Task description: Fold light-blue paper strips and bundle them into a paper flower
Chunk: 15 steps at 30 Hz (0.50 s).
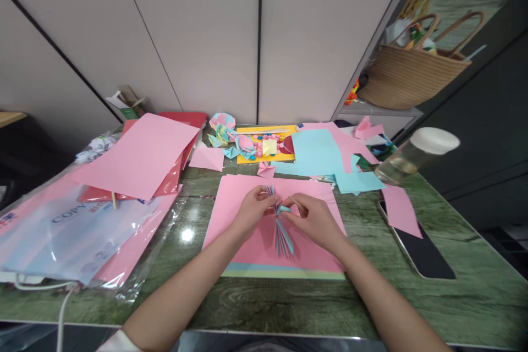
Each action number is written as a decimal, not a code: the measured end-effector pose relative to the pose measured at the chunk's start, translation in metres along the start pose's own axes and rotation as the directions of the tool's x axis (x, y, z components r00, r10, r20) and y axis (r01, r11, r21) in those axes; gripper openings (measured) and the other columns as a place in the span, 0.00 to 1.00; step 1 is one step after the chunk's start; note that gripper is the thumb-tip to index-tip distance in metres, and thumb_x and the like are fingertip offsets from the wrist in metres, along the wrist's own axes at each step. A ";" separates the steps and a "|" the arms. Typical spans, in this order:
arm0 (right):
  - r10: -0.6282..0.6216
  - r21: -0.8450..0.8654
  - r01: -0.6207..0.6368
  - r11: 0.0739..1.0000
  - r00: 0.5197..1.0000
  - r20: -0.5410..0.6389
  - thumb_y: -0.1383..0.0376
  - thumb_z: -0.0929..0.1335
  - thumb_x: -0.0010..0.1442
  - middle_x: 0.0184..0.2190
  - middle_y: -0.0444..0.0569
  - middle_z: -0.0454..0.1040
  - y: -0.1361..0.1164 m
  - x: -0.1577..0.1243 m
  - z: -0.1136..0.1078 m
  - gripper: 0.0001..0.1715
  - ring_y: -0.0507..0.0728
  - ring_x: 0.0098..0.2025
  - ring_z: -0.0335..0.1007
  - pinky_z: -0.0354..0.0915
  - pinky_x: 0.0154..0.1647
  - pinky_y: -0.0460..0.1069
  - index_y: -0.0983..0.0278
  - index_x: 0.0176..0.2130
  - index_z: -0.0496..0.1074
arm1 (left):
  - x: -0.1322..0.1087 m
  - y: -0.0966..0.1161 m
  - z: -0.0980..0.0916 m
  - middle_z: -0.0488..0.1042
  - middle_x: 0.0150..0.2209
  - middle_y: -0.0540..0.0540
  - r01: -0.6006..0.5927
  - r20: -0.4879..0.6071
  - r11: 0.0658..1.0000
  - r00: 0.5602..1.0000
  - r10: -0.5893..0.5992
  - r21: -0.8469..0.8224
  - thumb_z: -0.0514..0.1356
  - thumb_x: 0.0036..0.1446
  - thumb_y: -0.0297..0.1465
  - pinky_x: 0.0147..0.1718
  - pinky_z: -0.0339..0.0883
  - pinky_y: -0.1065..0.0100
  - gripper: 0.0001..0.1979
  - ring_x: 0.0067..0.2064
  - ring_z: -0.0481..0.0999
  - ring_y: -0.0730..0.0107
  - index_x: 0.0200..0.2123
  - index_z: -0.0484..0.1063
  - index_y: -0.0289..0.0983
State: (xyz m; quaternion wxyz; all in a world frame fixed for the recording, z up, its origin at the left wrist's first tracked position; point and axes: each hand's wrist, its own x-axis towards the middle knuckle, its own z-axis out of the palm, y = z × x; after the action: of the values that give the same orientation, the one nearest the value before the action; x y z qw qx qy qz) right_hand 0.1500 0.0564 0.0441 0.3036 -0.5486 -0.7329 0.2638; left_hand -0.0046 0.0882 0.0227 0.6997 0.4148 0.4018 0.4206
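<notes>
Between my hands is a pleated blue paper fan (pixel 282 237), gathered at its middle with the folds spreading toward me. My left hand (pixel 256 208) pinches its upper folds from the left. At the right, the fingers of my right hand (pixel 310 214) close on a small blue paper piece (pixel 284 208) at the fan's middle. Both hands are just above a stack of pink paper sheets (pixel 239 236), with blue and green edges showing underneath. My fingers partly hide the fan's middle.
Behind the stack are a yellow card (pixel 243 158) with small beads, folded paper flowers (pixel 223 131) and blue sheets (pixel 317 151). A plastic paper pack (pixel 82 236) lies left. On the right are a phone (pixel 433 256), a bottle (pixel 402 159) and a woven bag (pixel 412 77).
</notes>
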 end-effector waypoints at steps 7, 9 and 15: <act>-0.029 -0.003 0.029 1.000 1.000 -0.003 0.61 0.65 0.51 0.22 0.42 0.65 0.000 -0.001 0.000 0.09 0.49 0.22 0.56 0.51 0.24 0.45 0.62 0.33 0.70 | -0.001 0.000 0.000 0.69 0.26 0.49 -0.001 -0.007 1.000 1.000 0.000 -0.021 0.63 0.42 0.37 0.29 0.65 0.69 0.16 0.28 0.70 0.74 0.25 0.58 0.36; -0.037 -0.009 0.037 0.999 0.999 -0.007 0.61 0.65 0.51 0.22 0.42 0.65 0.000 -0.001 0.000 0.09 0.49 0.23 0.56 0.51 0.24 0.45 0.62 0.33 0.70 | -0.001 0.000 0.000 0.68 0.25 0.50 0.002 -0.009 1.000 1.000 -0.002 -0.029 0.63 0.41 0.37 0.29 0.65 0.70 0.17 0.27 0.69 0.75 0.24 0.58 0.36; -0.036 -0.021 0.035 0.999 0.999 -0.016 0.62 0.65 0.51 0.22 0.41 0.65 -0.001 0.000 -0.001 0.08 0.49 0.22 0.56 0.51 0.24 0.44 0.61 0.33 0.70 | -0.002 0.001 -0.001 0.69 0.27 0.50 -0.019 0.011 0.999 1.000 0.020 -0.044 0.63 0.43 0.37 0.31 0.65 0.68 0.15 0.29 0.69 0.75 0.26 0.60 0.35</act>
State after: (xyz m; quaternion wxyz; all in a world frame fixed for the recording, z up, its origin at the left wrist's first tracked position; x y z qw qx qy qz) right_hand 0.1504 0.0560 0.0453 0.3086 -0.5408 -0.7427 0.2463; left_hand -0.0058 0.0871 0.0233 0.7067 0.4056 0.3846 0.4338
